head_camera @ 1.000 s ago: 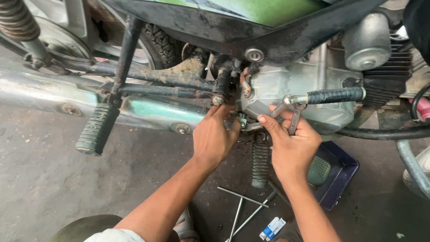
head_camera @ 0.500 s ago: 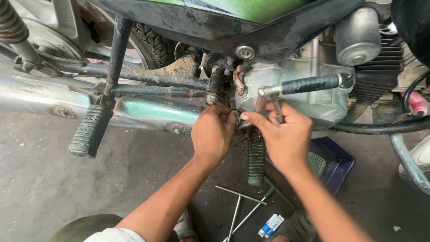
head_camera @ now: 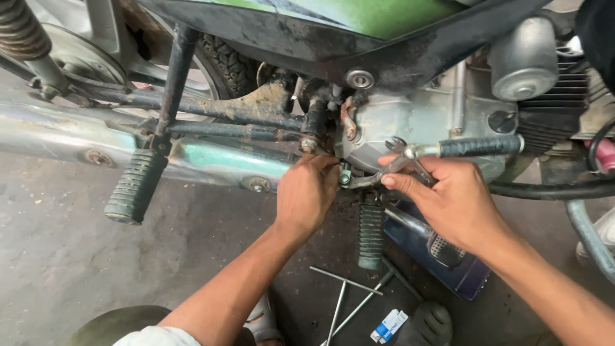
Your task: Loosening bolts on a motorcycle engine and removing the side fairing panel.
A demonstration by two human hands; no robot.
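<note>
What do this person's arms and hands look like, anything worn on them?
Both forearms are bare to the edge of the picture, with no sleeves, gloves, watch or bands in view. The left hand and right hand show no rings; the fingers have short nails.

Two hands are working at one motorcycle (head_camera: 384, 38): two ribbed footpegs (head_camera: 134, 187) are showing (one rear, one front), one wrench (head_camera: 365, 179), one T-handle tool (head_camera: 349, 291), one small box (head_camera: 389, 325).
</note>
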